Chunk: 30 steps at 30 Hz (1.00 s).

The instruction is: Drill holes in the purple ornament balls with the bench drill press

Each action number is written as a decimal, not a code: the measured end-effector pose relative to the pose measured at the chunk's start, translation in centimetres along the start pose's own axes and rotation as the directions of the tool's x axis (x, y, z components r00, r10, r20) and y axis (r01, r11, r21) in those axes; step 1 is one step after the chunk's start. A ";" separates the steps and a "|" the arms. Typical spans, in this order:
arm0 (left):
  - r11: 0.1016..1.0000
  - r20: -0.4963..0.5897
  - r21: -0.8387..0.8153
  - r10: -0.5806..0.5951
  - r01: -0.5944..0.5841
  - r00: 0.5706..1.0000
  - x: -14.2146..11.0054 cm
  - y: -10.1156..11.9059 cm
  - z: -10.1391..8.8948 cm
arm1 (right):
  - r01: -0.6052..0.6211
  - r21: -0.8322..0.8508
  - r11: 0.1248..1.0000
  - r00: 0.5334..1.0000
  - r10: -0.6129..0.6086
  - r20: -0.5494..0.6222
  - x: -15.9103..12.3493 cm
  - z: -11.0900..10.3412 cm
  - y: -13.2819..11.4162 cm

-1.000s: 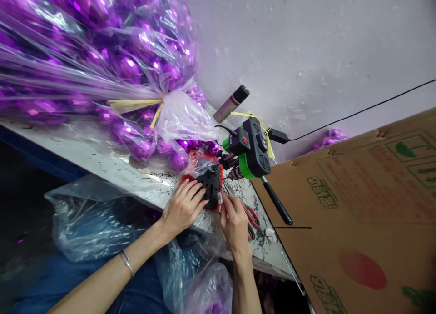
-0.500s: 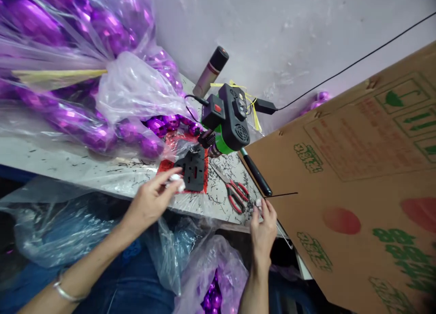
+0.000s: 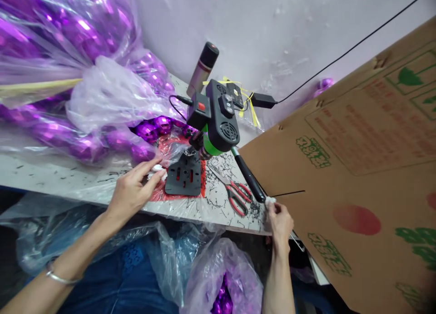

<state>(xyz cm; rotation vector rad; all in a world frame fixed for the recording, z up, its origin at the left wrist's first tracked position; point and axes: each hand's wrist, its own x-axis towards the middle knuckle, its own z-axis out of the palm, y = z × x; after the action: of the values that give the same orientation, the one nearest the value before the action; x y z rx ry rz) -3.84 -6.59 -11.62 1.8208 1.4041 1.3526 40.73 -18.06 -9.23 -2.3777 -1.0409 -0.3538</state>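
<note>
My left hand (image 3: 131, 191) pinches a small white piece (image 3: 157, 169) at the left edge of the black base plate (image 3: 184, 178) of a small green and black bench drill (image 3: 216, 123). My right hand (image 3: 281, 218) is closed at the bench's right corner, its fingertips on a small white lump (image 3: 270, 200) beside the drill's black lever handle (image 3: 248, 180). What the right fingers hold I cannot make out. Red-handled scissors (image 3: 236, 196) lie between the two hands.
Big clear bags of shiny purple balls (image 3: 68, 77) fill the bench's left side. A spray can (image 3: 203, 66) stands by the wall. A large cardboard box (image 3: 357, 159) leans at the right. More plastic bags (image 3: 218, 282) hang below the bench edge.
Both hands left the drill's base plate. The left drew back to the plate's left edge with a white piece. The right swung out to the bench's right corner.
</note>
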 end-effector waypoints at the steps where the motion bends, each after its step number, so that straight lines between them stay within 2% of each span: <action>1: 1.000 -0.002 0.005 0.005 -0.005 1.000 -0.1 -0.2 0.2 | -0.070 0.047 0.996 0.995 0.073 -0.066 -0.1 -0.2 -0.6; 3: 1.000 -0.003 0.021 0.021 -0.021 1.000 -0.3 -0.6 0.5 | -0.146 0.246 0.958 0.959 0.198 -0.203 -1.0 -0.6 -2.8; 5: 0.998 -0.002 0.035 0.050 -0.050 0.999 -0.5 -0.8 0.7 | -0.095 0.532 0.841 0.935 0.259 -0.243 -2.8 -0.7 -6.2; 6: 0.997 -0.002 0.037 0.067 -0.067 0.998 -0.5 -0.8 0.7 | -0.080 0.656 0.750 0.940 0.277 -0.201 -4.0 -0.7 -8.3; 7: 0.996 -0.002 0.037 0.082 -0.082 0.997 -0.6 -0.8 0.8 | -0.087 0.737 0.670 0.962 0.248 -0.112 -5.2 -0.5 -10.6; 9: 0.993 -0.007 0.035 0.110 -0.110 0.994 -0.6 -0.7 0.7 | -0.137 0.803 0.580 0.990 0.109 0.091 -7.5 0.0 -15.2; 11: 0.991 -0.013 0.031 0.129 -0.128 0.992 -0.7 -0.6 0.6 | -0.181 0.820 0.543 0.967 -0.052 0.248 -9.3 0.6 -19.5; 13: 0.990 -0.018 0.027 0.139 -0.139 0.990 -0.7 -0.6 0.5 | -0.220 0.836 0.503 0.938 -0.128 0.323 -10.2 1.3 -22.7; 15: 0.989 -0.019 0.025 0.144 -0.144 0.989 -0.7 -0.7 0.5 | -0.247 0.836 0.490 0.923 -0.143 0.356 -10.7 1.9 -24.7; 18: 0.986 -0.042 0.037 0.166 -0.165 0.985 -0.8 -0.8 0.8 | -0.202 0.831 0.519 0.932 -0.160 0.326 -10.8 2.2 -26.1; 21: 0.984 -0.048 0.044 0.174 -0.172 0.984 -1.0 -0.9 1.2 | -0.069 0.827 0.558 0.934 -0.255 0.250 -10.8 1.7 -26.7; 25: 0.987 -0.042 0.034 0.160 -0.159 0.986 -1.0 -0.8 1.4 | 0.088 0.815 0.573 0.915 -0.370 0.162 -10.3 1.0 -27.0; 28: 0.987 -0.038 0.026 0.158 -0.157 0.987 -1.0 -0.7 1.2 | 0.060 0.815 0.577 0.891 -0.399 0.217 -9.6 0.7 -26.2; 30: 0.988 -0.040 0.026 0.153 -0.153 0.987 -1.0 -0.7 1.0 | -0.047 0.814 0.578 0.912 -0.307 0.271 -9.4 0.8 -25.5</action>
<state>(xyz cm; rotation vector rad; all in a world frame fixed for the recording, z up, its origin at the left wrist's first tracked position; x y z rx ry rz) -3.24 -7.01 -13.00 1.9608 1.3287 1.4630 15.58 -8.71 -4.90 -1.5233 -1.2094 0.5068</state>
